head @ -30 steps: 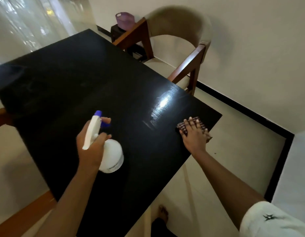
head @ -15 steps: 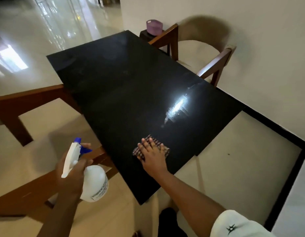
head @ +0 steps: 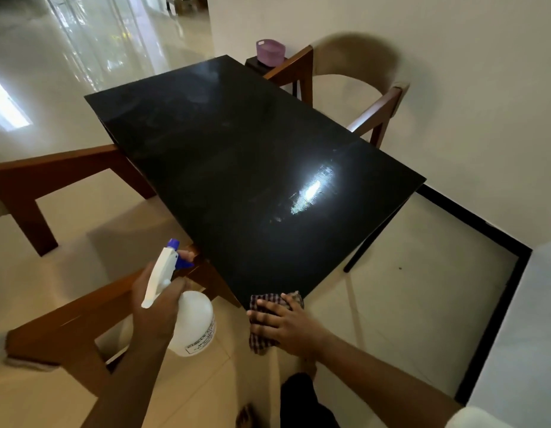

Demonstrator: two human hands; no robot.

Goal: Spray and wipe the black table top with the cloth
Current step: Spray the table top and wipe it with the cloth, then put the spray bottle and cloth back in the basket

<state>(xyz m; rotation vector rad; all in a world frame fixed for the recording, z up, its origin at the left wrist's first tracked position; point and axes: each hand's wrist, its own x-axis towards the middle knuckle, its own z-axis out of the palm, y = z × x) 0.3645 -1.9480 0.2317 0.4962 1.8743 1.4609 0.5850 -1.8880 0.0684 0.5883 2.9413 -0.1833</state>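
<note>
The black table top [head: 237, 168] runs away from me, with a bright wet glare patch near its right edge. My right hand [head: 283, 325] lies with spread fingers on a dark checked cloth [head: 261, 304] at the table's nearest corner; part of the cloth hangs off the edge. Left of that corner, clear of the table, my left hand [head: 157, 301] grips a white spray bottle [head: 190, 322] by its neck. One finger lies on the bottle's blue trigger, and the blue nozzle points away from me.
A wooden chair [head: 67, 322] stands under my left hand at the near left, and another wooden chair [head: 30, 186] is farther along the left side. A beige armchair [head: 360, 84] sits against the wall on the right. A purple tub [head: 269, 52] rests on a small dark stand behind the table.
My right hand has dragged the cloth from the table's right edge back to the near corner. My left hand has carried the bottle off the table to its left side. The view has pulled back.
</note>
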